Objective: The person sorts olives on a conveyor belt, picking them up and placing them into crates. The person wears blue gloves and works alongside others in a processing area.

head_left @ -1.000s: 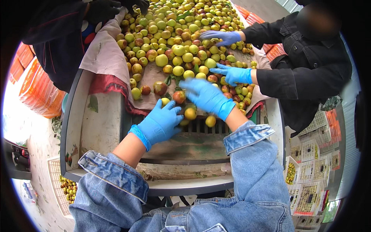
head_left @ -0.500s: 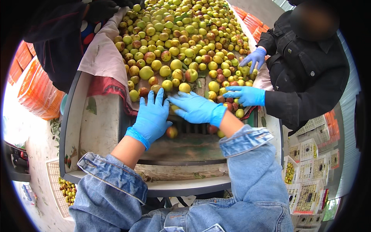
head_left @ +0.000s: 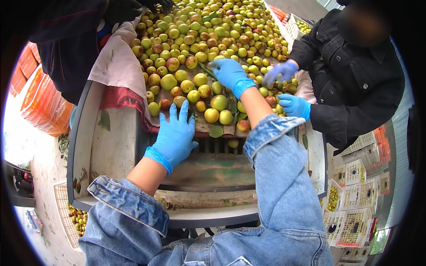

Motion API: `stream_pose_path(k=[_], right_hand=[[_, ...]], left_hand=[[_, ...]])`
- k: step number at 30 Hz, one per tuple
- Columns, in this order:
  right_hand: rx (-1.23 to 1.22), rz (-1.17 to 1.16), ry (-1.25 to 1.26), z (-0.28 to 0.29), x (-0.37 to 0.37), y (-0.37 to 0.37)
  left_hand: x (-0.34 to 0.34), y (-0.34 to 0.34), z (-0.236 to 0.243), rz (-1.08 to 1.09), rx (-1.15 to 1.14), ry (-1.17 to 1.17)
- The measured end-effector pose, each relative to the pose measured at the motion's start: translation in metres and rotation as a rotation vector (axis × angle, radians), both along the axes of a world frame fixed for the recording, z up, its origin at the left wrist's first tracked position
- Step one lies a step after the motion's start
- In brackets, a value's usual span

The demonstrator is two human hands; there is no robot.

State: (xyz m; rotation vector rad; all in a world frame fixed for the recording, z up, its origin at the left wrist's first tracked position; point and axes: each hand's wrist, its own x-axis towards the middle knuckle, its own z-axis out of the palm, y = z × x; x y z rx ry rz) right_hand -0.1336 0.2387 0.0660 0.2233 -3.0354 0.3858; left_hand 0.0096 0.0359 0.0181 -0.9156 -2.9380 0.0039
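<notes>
A sloping heap of green and reddish-brown jujubes [head_left: 177,48] covers the table in front of me. My left hand [head_left: 174,135], in a blue glove, lies at the near edge of the heap with fingers spread, holding nothing. Farther out, my right hand [head_left: 231,76], also blue-gloved, reaches over the middle of the jujubes, fingers stretched out and bent down among them. Its fingertips are partly hidden, and no held fruit shows. Below the near edge, a slotted opening [head_left: 217,146] has a jujube [head_left: 233,143] at it. A green leaf [head_left: 216,131] lies at the edge.
At the right, a person in a black jacket [head_left: 355,75] has gloved hands [head_left: 294,106] by the jujubes. Another dark-clothed person [head_left: 66,57] stands at the left. Crates [head_left: 350,195] sit low on the right, and a white crate [head_left: 293,30] behind. Orange wrapped stacks [head_left: 46,106] stand left.
My right hand has moved away from beside my left hand, farther out over the heap. My left hand stays put. Jujubes at the near edge have shifted, and one below it is gone from view.
</notes>
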Motion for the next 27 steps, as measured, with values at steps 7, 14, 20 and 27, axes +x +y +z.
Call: stream_pose_path(k=[7, 14, 20, 27], right_hand=[[0.353, -0.018, 0.058, -0.027, -0.019, -0.019], [0.363, 0.097, -0.069, -0.021, 0.011, 0.000], [-0.064, 0.154, 0.065, -0.003, 0.098, 0.025], [-0.443, -0.143, 0.341, 0.039, 0.301, 0.075]], left_hand=[[0.000, -0.001, 0.001, -0.007, 0.007, -0.011], [-0.008, 0.002, -0.004, -0.004, 0.102, 0.008], [-0.002, -0.002, -0.002, -0.246, 0.133, -0.101], [-0.017, -0.003, -0.016, -0.243, 0.199, 0.095]])
